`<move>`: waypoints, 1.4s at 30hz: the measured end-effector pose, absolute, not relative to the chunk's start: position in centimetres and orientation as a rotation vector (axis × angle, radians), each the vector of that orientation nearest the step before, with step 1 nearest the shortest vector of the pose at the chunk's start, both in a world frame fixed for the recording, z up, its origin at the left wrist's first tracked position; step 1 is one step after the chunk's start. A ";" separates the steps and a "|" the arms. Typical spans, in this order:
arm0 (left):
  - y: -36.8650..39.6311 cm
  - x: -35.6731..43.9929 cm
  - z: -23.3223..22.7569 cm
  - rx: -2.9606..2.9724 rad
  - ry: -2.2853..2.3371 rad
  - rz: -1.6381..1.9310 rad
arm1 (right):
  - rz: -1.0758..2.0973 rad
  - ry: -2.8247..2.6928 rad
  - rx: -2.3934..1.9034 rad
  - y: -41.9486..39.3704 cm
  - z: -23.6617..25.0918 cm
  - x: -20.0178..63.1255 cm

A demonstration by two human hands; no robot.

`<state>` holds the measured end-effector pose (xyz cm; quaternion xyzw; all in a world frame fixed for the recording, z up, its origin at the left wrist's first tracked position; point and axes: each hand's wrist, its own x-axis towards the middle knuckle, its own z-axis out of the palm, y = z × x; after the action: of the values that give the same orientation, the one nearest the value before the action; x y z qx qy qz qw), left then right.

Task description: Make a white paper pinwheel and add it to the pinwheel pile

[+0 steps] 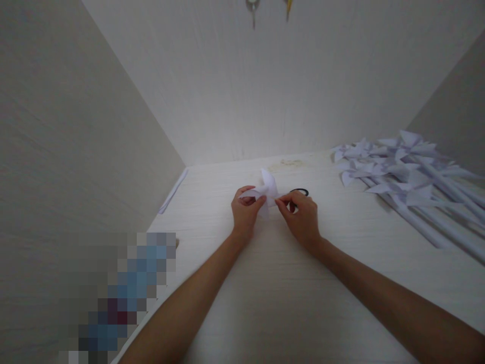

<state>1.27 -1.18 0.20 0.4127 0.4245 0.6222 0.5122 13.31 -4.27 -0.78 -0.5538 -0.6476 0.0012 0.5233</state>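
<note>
Table (265, 303) white, pinwheel pile (409, 177) at 2 o'clock. Left hand (245, 212) and right hand (301, 215) both pinched closed on 1 paper pinwheel (267, 191) at center; black loop (300, 192) just behind right hand.

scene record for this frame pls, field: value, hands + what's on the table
left hand: pinches one side of folded white paper piece
right hand: pinches the other side of it
dark loop: on table, just behind right hand; what it is unclear
paper pinwheels: pile on sticks, table's far right
paper strip: left edge by wall
</note>
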 end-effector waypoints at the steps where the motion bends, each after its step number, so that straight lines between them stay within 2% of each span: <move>1: -1.1 1.2 0.1 0.995 1.023 1.492 | 0.009 -1.545 -1.326 -4.3 -0.8 13.3; 14: -0.7 0.8 -0.1 1.044 0.938 1.421 | 0.114 -1.500 -1.326 -4.0 -0.8 13.5; 42: -0.7 0.8 0.2 1.079 1.047 1.413 | 0.159 -1.492 -1.329 -3.9 -0.9 13.5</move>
<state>0.80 -0.70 0.24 0.4486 0.4355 0.5876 0.5137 13.48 -3.95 -0.87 -0.5589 -0.6272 0.0666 0.5383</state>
